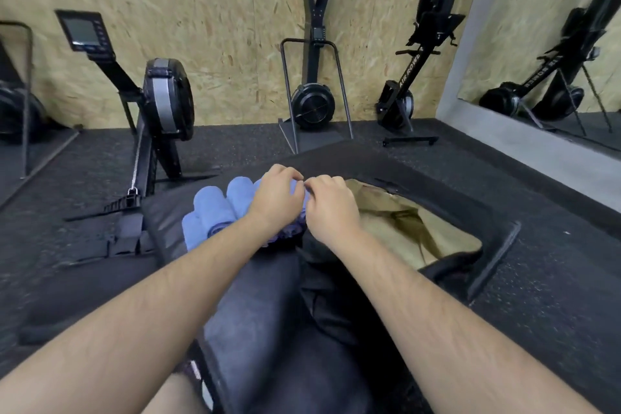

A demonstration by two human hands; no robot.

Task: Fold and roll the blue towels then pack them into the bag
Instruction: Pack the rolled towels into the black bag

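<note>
Towels look mostly done; we see several blue rolls lying side by side just left of our hands, on a black surface that may be a mat or a flap of the bag, we cannot tell which. None of them shows inside the bag; its opening, just right of our hands, shows only tan lining.

Our left hand is curled over one more roll; our right hand meets it fingertip to fingertip, fingers bent and pinching the same cloth; so both hands are closed on that roll, and we judge that we are tightening or finishing it. A darker, purplish bit of cloth shows below our wrists; whether it is another towel we cannot say. What is left, as we read it: finish this roll, then carry every roll across into the bag; packing looks not yet begun.

Around us lie a dark rubber floor and a chipboard wall. A rower stands to the left, well apart; two more are propped upright against the wall; a mirror is on the right. None of these is near our reach. Our legs lie under our forearms, between us and the rolls; the rolls must pass over the bag's near rim, and our right arm lies across that path.
</note>
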